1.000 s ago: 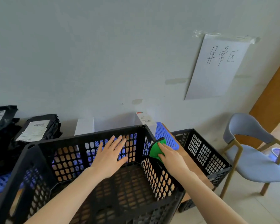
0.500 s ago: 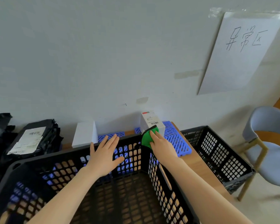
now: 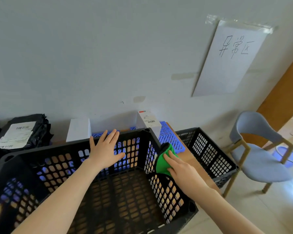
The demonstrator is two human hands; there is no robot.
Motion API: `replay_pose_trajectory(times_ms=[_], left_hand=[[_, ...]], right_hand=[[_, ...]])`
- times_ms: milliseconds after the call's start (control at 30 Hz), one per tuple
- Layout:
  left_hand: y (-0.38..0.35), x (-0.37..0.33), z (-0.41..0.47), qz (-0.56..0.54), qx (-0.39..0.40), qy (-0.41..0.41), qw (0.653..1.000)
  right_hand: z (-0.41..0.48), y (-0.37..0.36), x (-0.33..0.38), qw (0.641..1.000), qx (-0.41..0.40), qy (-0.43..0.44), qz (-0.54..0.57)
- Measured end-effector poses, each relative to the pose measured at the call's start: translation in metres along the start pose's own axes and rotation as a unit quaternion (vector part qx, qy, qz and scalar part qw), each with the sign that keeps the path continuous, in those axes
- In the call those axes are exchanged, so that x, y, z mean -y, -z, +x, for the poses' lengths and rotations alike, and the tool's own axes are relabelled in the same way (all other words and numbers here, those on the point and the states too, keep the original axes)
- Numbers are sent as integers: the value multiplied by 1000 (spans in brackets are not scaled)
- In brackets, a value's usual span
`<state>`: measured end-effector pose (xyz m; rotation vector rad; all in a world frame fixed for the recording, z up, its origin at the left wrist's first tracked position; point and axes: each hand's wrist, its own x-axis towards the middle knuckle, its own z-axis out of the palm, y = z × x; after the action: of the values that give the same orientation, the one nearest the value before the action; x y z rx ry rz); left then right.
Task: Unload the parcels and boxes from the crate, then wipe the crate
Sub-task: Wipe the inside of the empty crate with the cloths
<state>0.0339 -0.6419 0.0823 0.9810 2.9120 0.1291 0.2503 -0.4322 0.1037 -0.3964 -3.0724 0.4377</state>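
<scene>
Fingers of left hand lie flat on crate wall; right hand flat-fingered presses cloth on rim.

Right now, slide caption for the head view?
Left hand flat on the far wall of the empty black crate, right hand pressing a green cloth on its right rim; parcels behind.

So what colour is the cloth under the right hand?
Plain bright green cloth, best seen in the head view.

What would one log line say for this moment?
wiping crate | right hand presses green cloth on right rim | left hand flat on far wall
</scene>
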Motion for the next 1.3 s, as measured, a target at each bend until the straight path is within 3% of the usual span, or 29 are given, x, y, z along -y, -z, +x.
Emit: replay_pose_trajectory(times_ms=[367, 567, 833, 1300], left_hand=[[-11, 3, 1, -4, -39, 0, 999], [-14, 5, 5, 7, -37, 5, 999], [-8, 3, 1, 26, -12, 3, 1000], [-9, 5, 1, 23, -9, -15, 1000]], right_hand=[[94, -3, 19, 999, 0, -7, -40], [142, -7, 24, 999, -9, -41, 6], [93, -2, 14, 1000, 5, -2, 30], [-73, 5, -6, 998, 28, -45, 32]])
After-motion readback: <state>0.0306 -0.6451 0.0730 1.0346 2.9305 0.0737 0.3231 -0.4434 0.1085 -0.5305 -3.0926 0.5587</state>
